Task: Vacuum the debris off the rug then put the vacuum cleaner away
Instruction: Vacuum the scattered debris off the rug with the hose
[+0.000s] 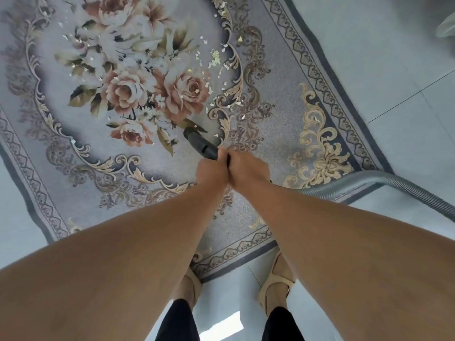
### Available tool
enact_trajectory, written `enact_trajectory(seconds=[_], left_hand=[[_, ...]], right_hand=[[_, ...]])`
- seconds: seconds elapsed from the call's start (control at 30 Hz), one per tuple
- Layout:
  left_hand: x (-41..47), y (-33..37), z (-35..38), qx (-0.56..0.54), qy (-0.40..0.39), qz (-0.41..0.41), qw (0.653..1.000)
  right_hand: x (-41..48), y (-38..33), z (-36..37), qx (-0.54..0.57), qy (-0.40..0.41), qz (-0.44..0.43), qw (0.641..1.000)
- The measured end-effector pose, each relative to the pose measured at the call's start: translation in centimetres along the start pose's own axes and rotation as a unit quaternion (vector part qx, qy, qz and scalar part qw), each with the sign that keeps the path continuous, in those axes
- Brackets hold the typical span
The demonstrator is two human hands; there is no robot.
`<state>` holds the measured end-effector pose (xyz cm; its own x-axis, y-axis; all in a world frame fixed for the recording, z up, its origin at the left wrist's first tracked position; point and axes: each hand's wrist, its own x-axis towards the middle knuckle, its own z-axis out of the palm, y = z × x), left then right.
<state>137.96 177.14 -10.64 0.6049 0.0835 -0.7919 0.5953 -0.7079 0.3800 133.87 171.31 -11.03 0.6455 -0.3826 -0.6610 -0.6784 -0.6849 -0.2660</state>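
Note:
A grey rug (268, 148) with a pink rose pattern lies on the floor below me. Small pale scraps of debris (214, 57) are scattered over its middle and upper right. A black vacuum nozzle (200, 142) points down and to the left, its tip touching the rug near a leaf motif. My left hand (211, 169) and my right hand (246, 171) are both closed around the nozzle's upper end, side by side. A grey ribbed hose (384, 184) runs from under my right hand off to the right edge.
Pale tiled floor (406, 70) surrounds the rug. My feet in beige sandals (277, 284) stand at the rug's near edge. A pale translucent object (446, 27) shows at the far right edge. The vacuum's body is out of view.

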Motion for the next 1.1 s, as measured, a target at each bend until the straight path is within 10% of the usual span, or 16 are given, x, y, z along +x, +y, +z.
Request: enact_trajectory(seconds=[0.33, 0.77, 1.1], left_hand=[[-4.5, 2.1, 7.1, -0.034, -0.121, 0.000, 0.992], [2.7, 0.4, -3.3, 0.016, 0.020, 0.004, 1.000], [-1.1, 0.1, 1.1, -0.012, -0.088, 0.006, 0.996]], right_hand=[[-2.1, 8.7, -3.3, -0.073, 0.021, 0.055, 0.996], [2.1, -3.7, 0.8, 0.041, -0.005, -0.012, 0.999], [-1.3, 2.1, -0.1, -0.037, 0.018, 0.033, 0.999]])
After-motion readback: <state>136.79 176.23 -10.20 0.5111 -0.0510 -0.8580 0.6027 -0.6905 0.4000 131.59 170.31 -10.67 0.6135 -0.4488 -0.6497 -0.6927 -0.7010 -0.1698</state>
